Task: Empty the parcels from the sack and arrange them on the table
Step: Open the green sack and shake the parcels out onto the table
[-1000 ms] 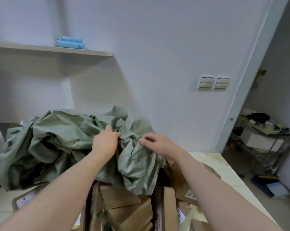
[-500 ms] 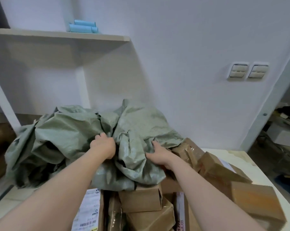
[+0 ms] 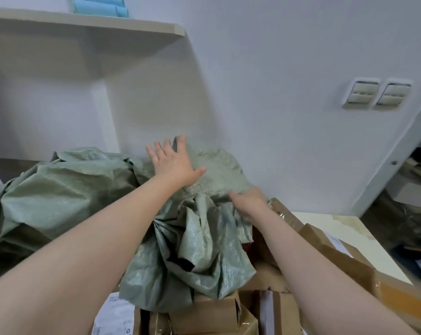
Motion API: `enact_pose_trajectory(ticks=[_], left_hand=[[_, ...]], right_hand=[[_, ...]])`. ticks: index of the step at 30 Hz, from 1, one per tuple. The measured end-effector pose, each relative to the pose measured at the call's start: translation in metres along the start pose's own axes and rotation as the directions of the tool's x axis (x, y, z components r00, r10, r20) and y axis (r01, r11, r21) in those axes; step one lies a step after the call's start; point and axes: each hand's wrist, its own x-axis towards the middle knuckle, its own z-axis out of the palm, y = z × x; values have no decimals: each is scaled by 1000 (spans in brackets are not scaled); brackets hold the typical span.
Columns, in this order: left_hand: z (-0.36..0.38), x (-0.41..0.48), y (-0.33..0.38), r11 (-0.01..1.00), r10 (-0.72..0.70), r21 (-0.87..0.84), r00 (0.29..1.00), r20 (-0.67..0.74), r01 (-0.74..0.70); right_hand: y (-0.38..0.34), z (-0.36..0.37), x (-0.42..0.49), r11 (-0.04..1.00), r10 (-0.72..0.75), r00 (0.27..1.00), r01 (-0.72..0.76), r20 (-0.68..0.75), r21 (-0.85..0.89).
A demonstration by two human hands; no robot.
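Pressing flat on the green sack point(image 3: 59, 197) with the left hand point(image 3: 174, 165), fingers point(image 3: 156, 151) splayed wide. Got the right hand point(image 3: 249, 201) just right of and below those fingers, tips buried in a sack fold, can't tell if gripping. Loads of brown parcels point(image 3: 209, 310) heaped nearer than both, partly under sack, on the table point(image 3: 344, 228).

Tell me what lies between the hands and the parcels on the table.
The crumpled green sack: it drapes over the far part of the parcels, with the left hand flat on top and the right hand gripping a fold. The nearest ones lie uncovered.
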Motion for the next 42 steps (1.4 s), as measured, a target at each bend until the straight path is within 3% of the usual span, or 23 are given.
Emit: enact_pose_trajectory(ticks=[3,7,11,13,15,19,22,25,29,32,35,38,42], left_hand=[[17,20,-3,998,-50,-40,996,72,53],[36,25,-10,981,-165,-38,927,337,189],[67,31,-24,981,-148,-32,853,500,189],[72,30,-27,980,-116,-80,849,515,182],[67,22,-26,991,-17,-106,868,497,80],[60,5,-19,989,80,-148,866,494,-7],[59,-3,-21,986,14,-156,921,388,51],[42,-11,-22,950,-85,-277,975,206,142],[5,-19,-20,860,-208,-479,978,-10,178],[-26,-27,-19,758,-295,-630,950,-100,169],[-55,-39,-22,670,-369,-730,914,-170,135],[-82,-55,-22,615,-407,-787,875,-261,51],[-112,-75,-20,530,-409,-835,819,-403,-147]], right_hand=[[6,-14,14,996,-81,993,78,-83,-49],[6,-11,42,969,-230,973,230,12,-94],[-4,10,54,986,-161,983,155,92,61],[-8,21,55,986,-157,984,161,86,-40],[-8,24,53,969,-122,986,144,114,-200],[-2,28,54,859,-97,967,201,236,-472],[-15,21,39,782,-230,937,339,264,-522],[-33,5,13,827,-307,930,366,203,-427],[-47,-22,-18,899,-435,898,437,73,-30],[-59,-35,-47,793,-580,814,573,-30,207],[-74,-48,-76,620,-703,697,697,-138,360],[-88,-60,-98,482,-779,582,794,-232,371],[-95,-71,-118,381,-816,487,858,-311,345]])
